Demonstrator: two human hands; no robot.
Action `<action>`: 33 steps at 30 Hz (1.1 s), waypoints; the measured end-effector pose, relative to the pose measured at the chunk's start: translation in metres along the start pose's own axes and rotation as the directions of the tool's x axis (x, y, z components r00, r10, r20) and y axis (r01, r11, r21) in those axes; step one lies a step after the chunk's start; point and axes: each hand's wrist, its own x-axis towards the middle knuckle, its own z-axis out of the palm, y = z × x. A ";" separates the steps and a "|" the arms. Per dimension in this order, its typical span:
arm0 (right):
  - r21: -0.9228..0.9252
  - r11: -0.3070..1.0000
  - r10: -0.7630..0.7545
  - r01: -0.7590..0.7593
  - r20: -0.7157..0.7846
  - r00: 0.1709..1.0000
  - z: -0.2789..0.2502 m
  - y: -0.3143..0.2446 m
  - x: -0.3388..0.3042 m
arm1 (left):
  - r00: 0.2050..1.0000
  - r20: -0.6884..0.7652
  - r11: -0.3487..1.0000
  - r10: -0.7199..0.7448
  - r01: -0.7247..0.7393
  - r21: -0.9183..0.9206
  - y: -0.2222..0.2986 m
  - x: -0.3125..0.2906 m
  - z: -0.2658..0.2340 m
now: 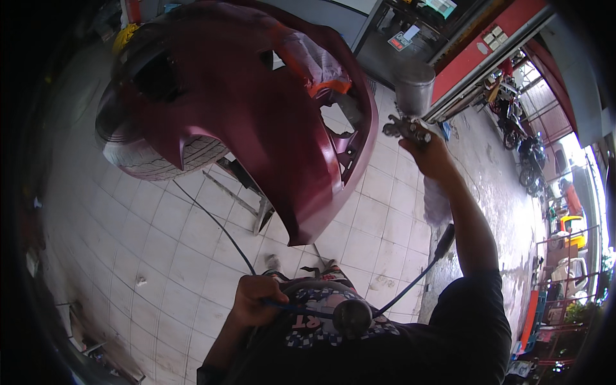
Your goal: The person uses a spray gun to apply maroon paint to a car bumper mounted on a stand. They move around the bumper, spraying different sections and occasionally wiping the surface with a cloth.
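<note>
My right hand (pixel 428 153) is raised and grips a metal spray gun (pixel 407 128) with a grey cup (pixel 414 86) on top, its nozzle facing the right end of a dark red car bumper (pixel 256 109). The bumper rests on a metal stand (pixel 247 199) over a tyre (pixel 163 160). Orange-taped plastic masking (pixel 314 61) covers part of the bumper's top. My left hand (pixel 253 300) is low near my waist, closed around the dark air hose (pixel 289 307), which loops past my chest up toward the gun.
A white tiled floor (pixel 160 256) surrounds the stand. A thin black cable (pixel 215 224) trails across the tiles. Motorcycles (pixel 513 119) are parked at the right by a red-framed shopfront (pixel 481 61). Vehicles and clutter lie at the far right.
</note>
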 end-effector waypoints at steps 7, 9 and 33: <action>0.169 0.906 0.293 -0.388 0.412 0.863 0.002 -0.012 -0.097 | 0.974 0.046 0.971 -0.220 0.214 0.104 -0.026 -0.003 0.001; 0.260 0.830 0.322 -0.493 0.499 0.805 -0.004 0.000 -0.107 | 0.955 0.028 0.949 -0.295 0.289 0.123 -0.037 -0.005 0.008; 0.587 0.651 0.322 -0.480 0.359 0.876 0.050 0.241 -0.233 | 0.373 -0.585 -0.007 -0.720 0.839 0.544 -0.159 -0.274 0.255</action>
